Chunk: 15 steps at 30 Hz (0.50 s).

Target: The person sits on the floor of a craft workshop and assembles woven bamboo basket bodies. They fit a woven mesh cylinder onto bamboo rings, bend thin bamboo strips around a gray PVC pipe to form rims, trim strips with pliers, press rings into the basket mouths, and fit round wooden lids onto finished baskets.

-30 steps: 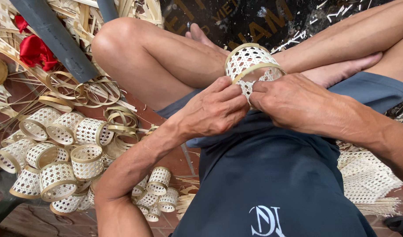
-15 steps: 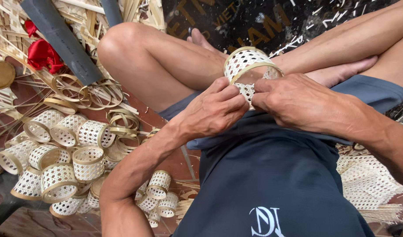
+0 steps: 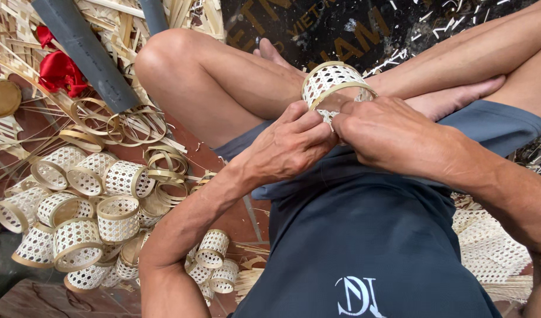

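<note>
Pinch the woven ring firmly with both your left hand and right hand; seat its rim evenly.

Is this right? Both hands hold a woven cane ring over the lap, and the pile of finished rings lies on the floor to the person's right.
Not quite. The head view shows both hands, left hand and right hand, on the woven cane ring, but the pile of finished rings lies to the person's left.

The crossed legs close in the lap on both sides; the woven rings crowd the floor at the left, bamboo strips beyond.
</note>
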Each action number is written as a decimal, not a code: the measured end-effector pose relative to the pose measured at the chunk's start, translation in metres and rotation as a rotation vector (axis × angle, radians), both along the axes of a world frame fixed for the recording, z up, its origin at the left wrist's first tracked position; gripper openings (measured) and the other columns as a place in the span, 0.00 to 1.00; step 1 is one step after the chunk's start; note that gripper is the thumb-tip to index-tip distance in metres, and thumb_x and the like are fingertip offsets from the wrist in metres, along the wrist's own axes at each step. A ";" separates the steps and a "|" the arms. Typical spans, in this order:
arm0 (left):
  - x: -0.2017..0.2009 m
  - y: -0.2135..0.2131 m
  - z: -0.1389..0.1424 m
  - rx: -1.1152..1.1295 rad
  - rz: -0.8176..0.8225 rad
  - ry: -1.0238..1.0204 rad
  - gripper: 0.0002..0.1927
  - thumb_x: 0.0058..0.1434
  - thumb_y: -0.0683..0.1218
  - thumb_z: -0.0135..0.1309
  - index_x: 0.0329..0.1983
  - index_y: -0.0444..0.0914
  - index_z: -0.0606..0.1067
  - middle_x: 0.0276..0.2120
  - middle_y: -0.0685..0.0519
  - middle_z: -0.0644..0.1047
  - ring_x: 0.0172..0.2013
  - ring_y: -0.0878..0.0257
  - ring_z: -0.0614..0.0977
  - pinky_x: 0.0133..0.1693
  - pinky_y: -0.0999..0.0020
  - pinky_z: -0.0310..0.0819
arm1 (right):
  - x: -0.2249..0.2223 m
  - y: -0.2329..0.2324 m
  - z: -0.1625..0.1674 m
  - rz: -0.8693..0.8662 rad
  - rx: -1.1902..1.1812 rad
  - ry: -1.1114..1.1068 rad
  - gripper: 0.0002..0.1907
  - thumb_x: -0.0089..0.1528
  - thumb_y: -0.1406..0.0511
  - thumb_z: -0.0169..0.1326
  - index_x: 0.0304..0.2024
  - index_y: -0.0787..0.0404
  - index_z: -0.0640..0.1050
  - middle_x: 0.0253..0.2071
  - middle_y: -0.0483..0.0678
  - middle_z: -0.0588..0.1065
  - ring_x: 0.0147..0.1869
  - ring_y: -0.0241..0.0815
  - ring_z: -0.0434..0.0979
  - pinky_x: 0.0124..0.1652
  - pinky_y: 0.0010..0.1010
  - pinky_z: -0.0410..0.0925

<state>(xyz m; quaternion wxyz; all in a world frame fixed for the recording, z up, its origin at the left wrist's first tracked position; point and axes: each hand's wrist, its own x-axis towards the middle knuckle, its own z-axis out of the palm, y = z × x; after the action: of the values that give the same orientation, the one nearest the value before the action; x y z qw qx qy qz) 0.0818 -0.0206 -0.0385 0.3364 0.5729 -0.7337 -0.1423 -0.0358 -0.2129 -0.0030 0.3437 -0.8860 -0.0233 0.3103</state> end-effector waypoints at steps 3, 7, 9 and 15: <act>0.002 0.002 -0.001 -0.016 0.000 0.011 0.13 0.63 0.43 0.55 0.49 0.34 0.79 0.42 0.53 0.71 0.46 0.58 0.73 0.53 0.59 0.65 | -0.001 0.002 -0.002 -0.043 -0.009 0.016 0.07 0.49 0.74 0.55 0.31 0.69 0.75 0.33 0.62 0.78 0.39 0.64 0.79 0.36 0.53 0.70; 0.003 0.002 -0.003 0.031 -0.021 0.012 0.11 0.64 0.44 0.55 0.47 0.35 0.79 0.42 0.53 0.71 0.46 0.58 0.73 0.53 0.59 0.64 | 0.003 0.005 -0.003 -0.046 -0.025 0.015 0.05 0.51 0.73 0.56 0.31 0.67 0.74 0.34 0.61 0.78 0.39 0.64 0.79 0.37 0.53 0.70; 0.004 0.001 -0.003 0.054 -0.020 0.006 0.11 0.64 0.44 0.54 0.48 0.36 0.79 0.42 0.53 0.71 0.47 0.58 0.72 0.53 0.60 0.64 | 0.007 0.004 0.003 -0.051 -0.019 -0.007 0.06 0.52 0.71 0.57 0.30 0.67 0.74 0.34 0.62 0.78 0.39 0.64 0.79 0.37 0.53 0.70; 0.005 0.001 0.002 0.107 0.064 0.054 0.13 0.65 0.43 0.54 0.52 0.37 0.77 0.40 0.53 0.69 0.46 0.57 0.71 0.51 0.59 0.64 | -0.023 -0.045 0.030 -0.689 0.291 -0.264 0.10 0.69 0.72 0.54 0.51 0.71 0.79 0.33 0.50 0.78 0.32 0.38 0.79 0.32 0.27 0.71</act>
<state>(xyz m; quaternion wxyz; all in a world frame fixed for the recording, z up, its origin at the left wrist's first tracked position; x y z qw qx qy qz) 0.0870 -0.0198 -0.0362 0.3295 0.6092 -0.6969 -0.1861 -0.0588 -0.2575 0.0270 0.5438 -0.8162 0.1877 0.0538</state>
